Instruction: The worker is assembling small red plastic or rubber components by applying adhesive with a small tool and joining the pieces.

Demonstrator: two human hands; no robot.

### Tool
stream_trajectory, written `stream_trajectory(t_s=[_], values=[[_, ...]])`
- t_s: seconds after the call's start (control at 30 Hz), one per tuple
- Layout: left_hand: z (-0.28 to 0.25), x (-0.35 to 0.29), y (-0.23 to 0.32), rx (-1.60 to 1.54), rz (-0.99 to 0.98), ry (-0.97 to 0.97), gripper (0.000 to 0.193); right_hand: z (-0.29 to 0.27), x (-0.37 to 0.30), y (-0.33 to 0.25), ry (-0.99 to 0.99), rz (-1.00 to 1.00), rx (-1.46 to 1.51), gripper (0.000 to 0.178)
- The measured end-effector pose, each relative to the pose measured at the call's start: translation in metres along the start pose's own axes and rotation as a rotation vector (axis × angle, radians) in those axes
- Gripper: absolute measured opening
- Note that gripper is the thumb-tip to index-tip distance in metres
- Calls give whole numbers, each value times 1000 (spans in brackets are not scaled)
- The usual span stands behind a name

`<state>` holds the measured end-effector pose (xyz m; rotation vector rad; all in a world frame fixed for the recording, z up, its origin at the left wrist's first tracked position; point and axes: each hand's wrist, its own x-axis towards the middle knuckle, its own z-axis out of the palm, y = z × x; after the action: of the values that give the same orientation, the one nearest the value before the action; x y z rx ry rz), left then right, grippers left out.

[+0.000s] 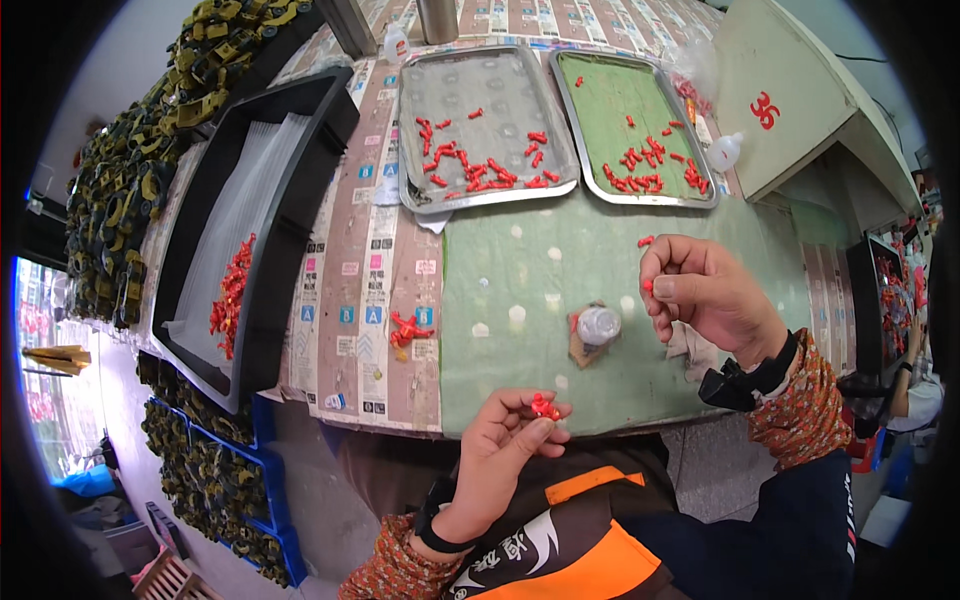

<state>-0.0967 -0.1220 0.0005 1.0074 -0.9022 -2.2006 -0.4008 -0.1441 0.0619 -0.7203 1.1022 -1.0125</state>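
My left hand (505,440), near the table's front edge, pinches a small red plastic toy part with yellow on it (544,406) between thumb and fingertips. Further right and higher, my right hand (712,292) has thumb and forefinger closed on a tiny red piece (648,286), mostly covered by the fingers. Just beyond those fingers is another red part (645,241); whether it touches the hand I cannot tell. Between the hands, a small clear bottle (599,325) stands on a brown pad (582,352). Beside my right hand lies a crumpled cloth (692,350).
Two metal trays, one grey-lined (490,85) and one green-lined (610,95), hold scattered red parts. At left, a black bin (335,125) holds red-yellow pieces. A red-yellow cluster (408,328) lies on the table. A pale box (800,95) stands right, near a white bottle (724,152).
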Motion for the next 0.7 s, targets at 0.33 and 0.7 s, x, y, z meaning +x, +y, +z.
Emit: stream_trajectory(t_s=[0.33, 0.7], values=[[-1, -9, -7, -10, 91, -17, 28, 34, -21, 34, 223, -142, -414, 8], [-6, -12, -11, 37, 170, -5, 29, 57, -14, 44, 360, -547, -1072, 11]])
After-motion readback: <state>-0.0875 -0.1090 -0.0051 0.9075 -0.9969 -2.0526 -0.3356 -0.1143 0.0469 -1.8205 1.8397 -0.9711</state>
